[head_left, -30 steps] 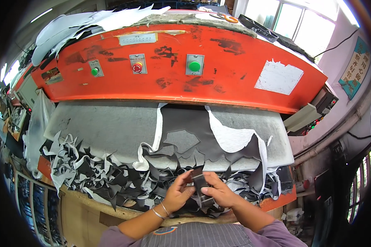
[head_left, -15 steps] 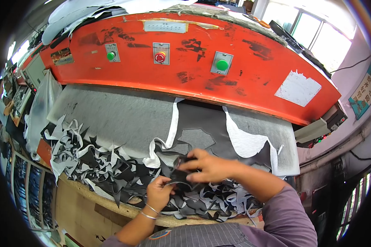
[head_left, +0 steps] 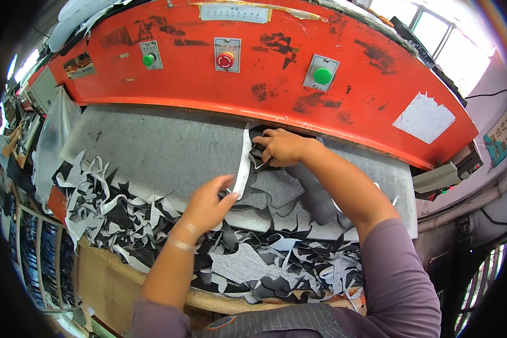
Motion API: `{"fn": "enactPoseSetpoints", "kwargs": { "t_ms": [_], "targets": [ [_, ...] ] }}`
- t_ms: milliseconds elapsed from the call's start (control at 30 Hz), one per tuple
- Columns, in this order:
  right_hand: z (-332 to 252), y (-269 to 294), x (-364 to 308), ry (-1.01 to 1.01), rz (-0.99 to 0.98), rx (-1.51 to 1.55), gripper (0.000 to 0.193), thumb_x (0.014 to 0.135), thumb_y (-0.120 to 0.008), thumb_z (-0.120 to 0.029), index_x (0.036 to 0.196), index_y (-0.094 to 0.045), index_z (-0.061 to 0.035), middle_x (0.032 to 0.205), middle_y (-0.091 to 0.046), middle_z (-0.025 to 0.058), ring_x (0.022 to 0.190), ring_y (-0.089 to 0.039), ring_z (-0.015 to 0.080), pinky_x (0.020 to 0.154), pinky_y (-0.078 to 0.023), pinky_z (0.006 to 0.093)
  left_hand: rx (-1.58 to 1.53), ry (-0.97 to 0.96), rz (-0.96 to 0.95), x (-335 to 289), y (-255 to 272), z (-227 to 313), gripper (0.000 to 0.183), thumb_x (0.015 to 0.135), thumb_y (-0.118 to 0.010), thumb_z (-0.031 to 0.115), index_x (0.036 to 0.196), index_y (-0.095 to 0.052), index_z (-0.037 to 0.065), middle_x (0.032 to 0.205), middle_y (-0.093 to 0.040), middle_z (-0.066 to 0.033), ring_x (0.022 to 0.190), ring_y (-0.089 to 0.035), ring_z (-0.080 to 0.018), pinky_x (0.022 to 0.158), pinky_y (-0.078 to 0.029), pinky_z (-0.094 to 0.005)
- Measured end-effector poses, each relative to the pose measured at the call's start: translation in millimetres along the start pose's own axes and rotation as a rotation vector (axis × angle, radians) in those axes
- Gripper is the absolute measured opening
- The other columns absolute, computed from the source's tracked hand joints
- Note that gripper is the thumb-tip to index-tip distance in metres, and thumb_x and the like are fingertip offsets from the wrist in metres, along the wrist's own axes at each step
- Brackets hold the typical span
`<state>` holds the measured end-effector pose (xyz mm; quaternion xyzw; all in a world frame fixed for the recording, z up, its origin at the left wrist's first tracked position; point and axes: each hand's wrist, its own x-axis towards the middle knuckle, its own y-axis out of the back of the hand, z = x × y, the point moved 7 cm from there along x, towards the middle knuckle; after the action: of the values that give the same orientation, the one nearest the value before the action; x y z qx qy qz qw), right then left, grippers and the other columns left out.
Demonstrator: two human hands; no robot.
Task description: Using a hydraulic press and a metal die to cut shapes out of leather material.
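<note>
My right hand (head_left: 284, 147) grips a dark, thin-walled metal cutting die (head_left: 259, 156), seen only in part beneath the fingers. It is over the dark sheet material (head_left: 315, 194), close under the red machine beam. My left hand (head_left: 208, 201) has thumb and fingers apart beside the white edge strip (head_left: 243, 163) of that sheet; whether the fingertips touch it I cannot tell. Below the die, a cut-out in the sheet shows the grey board (head_left: 169, 146). A pale grey cut piece (head_left: 239, 265) lies on the scraps before me.
The red beam (head_left: 180, 84) spans the far side, with two green buttons (head_left: 322, 75) and a red button (head_left: 225, 59). Grey, black and white scraps (head_left: 135, 219) heap along the board's near edge, above a wooden ledge (head_left: 219, 301). A clear plastic bag (head_left: 56, 141) hangs at left.
My right hand has moved away from me with the die, onto the sheet. The left has moved up to the sheet's white edge. A pale grey piece now shows on the scraps.
</note>
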<state>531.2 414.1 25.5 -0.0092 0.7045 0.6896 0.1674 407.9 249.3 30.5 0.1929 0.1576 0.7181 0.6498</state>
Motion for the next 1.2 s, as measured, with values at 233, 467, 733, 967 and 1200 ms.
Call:
{"fn": "enactPoseSetpoints", "kwargs": {
  "t_ms": [233, 467, 733, 967, 1200],
  "targets": [
    [-12.6, -19.0, -32.1, -0.131, 0.437, -0.066, 0.037, 0.073, -0.072, -0.019, 0.109, -0.066, -0.0185, 0.143, -0.040, 0.0149, 0.130, -0.038, 0.0385, 0.104, -0.032, 0.0483, 0.587, -0.289, 0.136, 63.7, -56.4, -36.3, 0.054, 0.082, -0.060, 0.014, 0.133, -0.042, 0.007, 0.121, -0.060, -0.0156, 0.123, -0.047, -0.0348, 0.102, -0.036, -0.0445],
    [18.5, -63.3, -73.4, -0.668, 0.710, 0.310, 0.046, 0.082, -0.068, -0.033, 0.123, -0.056, -0.0131, 0.135, -0.047, 0.0224, 0.129, -0.041, 0.0357, 0.104, -0.031, 0.0472, 0.652, -0.193, 0.363, 90.1, -46.0, -27.2, 0.026, 0.076, -0.067, 0.020, 0.097, -0.063, 0.006, 0.095, -0.062, -0.0135, 0.093, -0.054, -0.0332, 0.082, -0.044, -0.0447],
    [20.9, -56.8, -80.2, -0.677, 0.864, 0.314, 0.040, 0.080, -0.069, -0.033, 0.112, -0.063, -0.0105, 0.121, -0.060, 0.0191, 0.120, -0.052, 0.0316, 0.100, -0.037, 0.0437, 0.725, -0.068, 0.294, 119.4, -37.1, -45.3, 0.013, 0.071, -0.066, 0.016, 0.077, -0.063, 0.005, 0.082, -0.063, -0.0147, 0.084, -0.056, -0.0329, 0.077, -0.045, -0.0424],
    [22.5, -53.4, -77.9, -0.626, 0.882, 0.350, 0.039, 0.079, -0.070, -0.032, 0.110, -0.065, -0.0100, 0.117, -0.062, 0.0197, 0.119, -0.053, 0.0312, 0.099, -0.038, 0.0433, 0.622, -0.387, 0.362, 95.9, -37.1, -23.2, 0.013, 0.074, -0.055, -0.001, 0.081, -0.061, 0.008, 0.087, -0.066, -0.0060, 0.090, -0.056, -0.0305, 0.079, -0.043, -0.0403],
    [9.9, -55.8, -72.3, -0.635, 0.876, 0.280, 0.039, 0.077, -0.072, -0.033, 0.108, -0.065, -0.0101, 0.115, -0.063, 0.0196, 0.115, -0.056, 0.0313, 0.096, -0.040, 0.0412, 0.453, -0.401, 0.322, 90.9, -39.8, -37.3, 0.021, 0.076, -0.051, -0.004, 0.090, -0.060, 0.009, 0.095, -0.067, -0.0064, 0.094, -0.058, -0.0300, 0.084, -0.042, -0.0410]
  ]
}}
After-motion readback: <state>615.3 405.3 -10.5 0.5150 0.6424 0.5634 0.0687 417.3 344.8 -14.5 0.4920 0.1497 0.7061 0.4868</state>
